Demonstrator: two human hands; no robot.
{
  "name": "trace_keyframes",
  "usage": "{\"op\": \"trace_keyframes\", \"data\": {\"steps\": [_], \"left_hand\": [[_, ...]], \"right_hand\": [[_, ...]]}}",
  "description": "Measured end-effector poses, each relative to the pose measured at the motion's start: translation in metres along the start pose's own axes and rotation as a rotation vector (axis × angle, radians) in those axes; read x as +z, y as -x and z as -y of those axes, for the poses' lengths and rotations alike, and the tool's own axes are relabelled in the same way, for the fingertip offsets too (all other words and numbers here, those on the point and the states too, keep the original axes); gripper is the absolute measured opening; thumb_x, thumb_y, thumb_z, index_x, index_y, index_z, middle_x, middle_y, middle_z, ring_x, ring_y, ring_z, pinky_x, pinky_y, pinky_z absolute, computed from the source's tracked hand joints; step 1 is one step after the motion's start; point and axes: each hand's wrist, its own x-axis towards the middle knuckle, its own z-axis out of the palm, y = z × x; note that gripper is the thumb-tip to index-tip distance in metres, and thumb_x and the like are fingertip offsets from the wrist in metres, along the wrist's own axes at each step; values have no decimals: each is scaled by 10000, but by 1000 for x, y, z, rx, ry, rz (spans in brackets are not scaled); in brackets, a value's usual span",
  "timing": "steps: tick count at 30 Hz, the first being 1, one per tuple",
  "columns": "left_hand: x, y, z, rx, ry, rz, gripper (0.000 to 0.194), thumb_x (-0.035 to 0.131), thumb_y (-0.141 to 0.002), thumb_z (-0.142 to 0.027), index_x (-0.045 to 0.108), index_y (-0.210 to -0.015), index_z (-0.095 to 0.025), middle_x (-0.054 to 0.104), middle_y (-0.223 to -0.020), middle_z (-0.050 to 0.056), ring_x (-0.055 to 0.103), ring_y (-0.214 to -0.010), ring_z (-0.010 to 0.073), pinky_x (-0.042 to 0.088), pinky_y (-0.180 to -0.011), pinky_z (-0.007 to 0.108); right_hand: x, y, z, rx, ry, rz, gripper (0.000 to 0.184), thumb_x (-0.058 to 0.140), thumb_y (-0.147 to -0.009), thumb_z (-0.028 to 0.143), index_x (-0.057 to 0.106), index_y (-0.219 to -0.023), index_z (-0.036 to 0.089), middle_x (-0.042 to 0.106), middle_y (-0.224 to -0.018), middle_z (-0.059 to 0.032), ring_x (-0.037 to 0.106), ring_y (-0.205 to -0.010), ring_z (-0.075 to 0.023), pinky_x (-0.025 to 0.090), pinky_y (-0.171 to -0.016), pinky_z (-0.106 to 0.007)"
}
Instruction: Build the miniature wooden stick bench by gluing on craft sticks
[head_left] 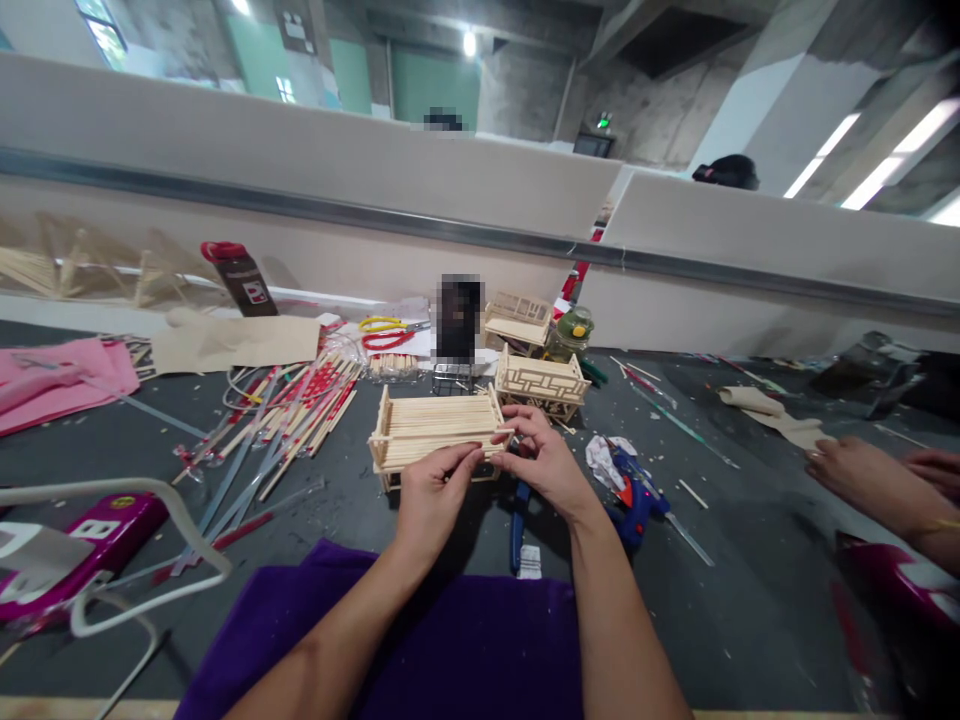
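Note:
A small model bed of pale wooden sticks [431,425] stands on the dark table in front of me. My left hand [435,490] pinches its near rail, fingers closed on the wood. My right hand [544,455] grips the right end of the same rail, near the corner post. Two more stick-built pieces, a lattice frame [541,383] and a small box frame [517,318], stand just behind the bed.
Loose chopsticks in wrappers [300,410] lie to the left. A blue glue gun [637,497] rests right of my hands. A jar [571,335], pliers [386,330], pink cloth [60,375] and purple cloth [450,640] surround. Another person's hands [885,480] rest at right.

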Motion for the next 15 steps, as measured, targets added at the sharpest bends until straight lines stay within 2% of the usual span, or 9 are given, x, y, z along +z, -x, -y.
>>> {"op": "trace_keyframes", "data": {"steps": [5, 9, 15], "left_hand": [[-1, 1, 0, 21, -63, 28, 192, 605, -898, -295, 756, -921, -179, 781, -909, 64, 725, -796, 203, 568, -744, 311], [-7, 4, -4, 178, -295, 15, 206, 540, -943, -261, 704, -1038, -179, 753, -998, 76, 704, -888, 188, 530, -791, 295], [-12, 6, -7, 352, -643, -28, 179, 536, -943, -248, 691, -1009, -187, 702, -855, 50, 663, -783, 174, 477, -711, 265]], "right_hand": [[3, -1, -1, 9, -25, -1, 113, 759, -741, 266, 709, -834, 226, 496, -1271, -76, 506, -1215, -254, 502, -743, -283], [4, -1, -3, -1, -56, 10, 101, 741, -748, 242, 700, -838, 225, 489, -1280, -79, 486, -1252, -247, 511, -775, -282], [4, -1, -5, -11, -71, 16, 107, 748, -739, 244, 697, -832, 229, 490, -1286, -75, 485, -1262, -242, 520, -793, -283]]}}
